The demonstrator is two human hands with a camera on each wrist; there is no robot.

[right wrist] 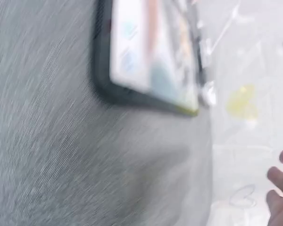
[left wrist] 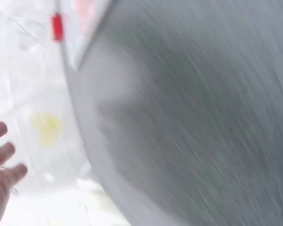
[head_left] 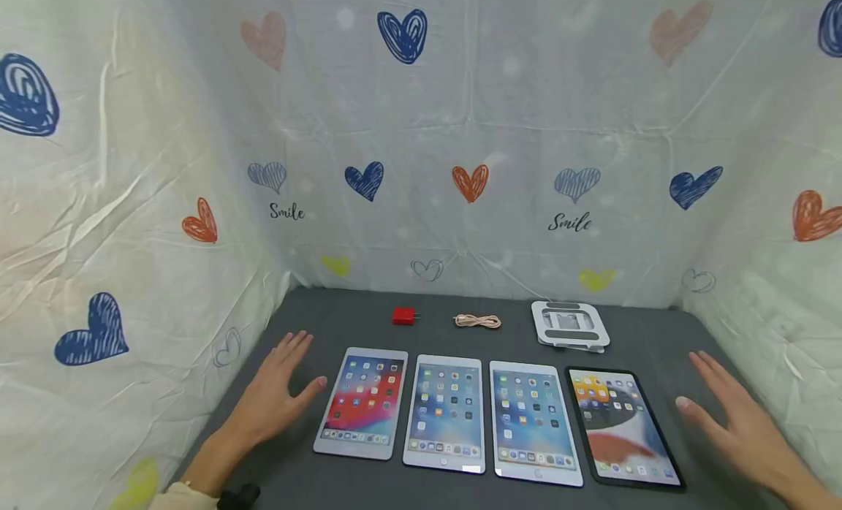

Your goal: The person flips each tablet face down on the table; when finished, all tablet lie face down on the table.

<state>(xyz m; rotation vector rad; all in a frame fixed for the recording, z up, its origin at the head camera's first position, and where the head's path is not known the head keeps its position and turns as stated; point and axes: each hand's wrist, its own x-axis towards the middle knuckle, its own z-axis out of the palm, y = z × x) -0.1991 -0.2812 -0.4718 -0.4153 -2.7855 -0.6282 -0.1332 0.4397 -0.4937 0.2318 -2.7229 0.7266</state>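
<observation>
Four tablets lie in a row on the dark grey table, screens lit. Leftmost is a white tablet with a red and blue screen (head_left: 364, 400). Beside it are a second white tablet (head_left: 445, 411) and a third white tablet (head_left: 534, 421), both with blue screens. A black-framed tablet (head_left: 625, 426) ends the row on the right. My left hand (head_left: 272, 393) is held left of the row, fingers extended and thumb apart, holding nothing. On the other side my right hand (head_left: 737, 419), also empty with fingers straight, is nearest the black-framed tablet.
Behind the tablets lie a red charger plug (head_left: 404, 316), a bundled pale cable (head_left: 477, 321) and a folded white and grey stand (head_left: 571, 325). White cloth (head_left: 421, 108) printed with hearts hangs behind and at both sides of the grey table (head_left: 355, 320).
</observation>
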